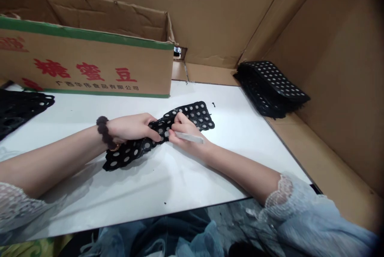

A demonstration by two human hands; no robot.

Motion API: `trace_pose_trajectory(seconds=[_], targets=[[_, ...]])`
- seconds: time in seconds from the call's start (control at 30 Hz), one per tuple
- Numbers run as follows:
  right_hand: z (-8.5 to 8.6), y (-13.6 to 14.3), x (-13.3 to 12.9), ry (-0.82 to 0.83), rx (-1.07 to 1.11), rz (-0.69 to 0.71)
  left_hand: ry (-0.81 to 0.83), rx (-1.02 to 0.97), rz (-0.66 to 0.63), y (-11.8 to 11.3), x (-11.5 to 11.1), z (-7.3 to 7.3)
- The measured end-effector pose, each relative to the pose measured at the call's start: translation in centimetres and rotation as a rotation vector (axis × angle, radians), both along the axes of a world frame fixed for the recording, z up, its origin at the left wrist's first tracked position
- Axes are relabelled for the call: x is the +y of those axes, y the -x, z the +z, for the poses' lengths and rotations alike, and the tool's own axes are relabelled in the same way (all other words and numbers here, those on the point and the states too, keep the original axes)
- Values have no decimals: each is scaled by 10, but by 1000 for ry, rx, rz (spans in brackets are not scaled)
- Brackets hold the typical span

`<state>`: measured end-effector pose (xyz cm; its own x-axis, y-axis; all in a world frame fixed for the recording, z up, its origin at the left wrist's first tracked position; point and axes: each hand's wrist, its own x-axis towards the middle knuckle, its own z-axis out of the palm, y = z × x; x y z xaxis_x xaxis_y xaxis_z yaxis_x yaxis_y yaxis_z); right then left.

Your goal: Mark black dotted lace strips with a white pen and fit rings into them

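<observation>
A black sheet with rows of round pale spots (196,114) lies bent and twisted across the white table, its near-left end raised a little. My left hand (135,127), with a dark scrunchie at the wrist, pinches the middle of this sheet between thumb and fingers. Close to its right, my right hand (187,135) is closed around a slim whitish tool (190,138). The tool's tip points left at the sheet, beside my left thumb. I cannot tell exactly what kind of tool it is or whether its tip touches.
An open cardboard box (99,65) with a green rim and red lettering stands at the back left. More black sheets (18,109) lie at the left edge. A stack of spotted black sheets (271,87) rests at the back right. Cardboard walls (339,81) enclose the table (144,201).
</observation>
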<state>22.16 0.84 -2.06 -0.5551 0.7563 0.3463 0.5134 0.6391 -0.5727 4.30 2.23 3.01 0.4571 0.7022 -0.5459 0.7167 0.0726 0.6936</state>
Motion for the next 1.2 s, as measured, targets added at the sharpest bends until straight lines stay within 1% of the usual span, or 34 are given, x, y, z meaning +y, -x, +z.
trace_pose_trajectory(seconds=[0.07,0.13,0.23,0.3,0.33,0.43,0.5,0.7,0.83,0.97,1.07,1.2], targets=[[1,0,-2,-19,-1,-13,39,-56,-20,3,3,1],[1,-2,-2,-24,30,-18,23,-61,-67,5,6,1],[4,-8,1,63,110,-2,-80,43,-112,8,10,2],[6,-12,4,149,137,18,-126,114,-107,8,10,2],[7,-13,6,165,135,41,-137,137,-102,8,10,3],[7,-14,8,120,119,124,-143,178,-101,7,9,4],[6,-13,8,100,105,146,-136,183,-109,6,10,4],[7,-10,6,141,89,126,-111,164,-119,6,11,5],[11,-9,5,202,97,104,-98,155,-80,6,9,5],[13,-8,5,237,109,95,-102,139,-47,7,9,2],[10,-5,4,221,104,92,-115,143,-45,7,8,-1],[3,1,-1,170,96,17,-141,140,-58,5,6,-1]])
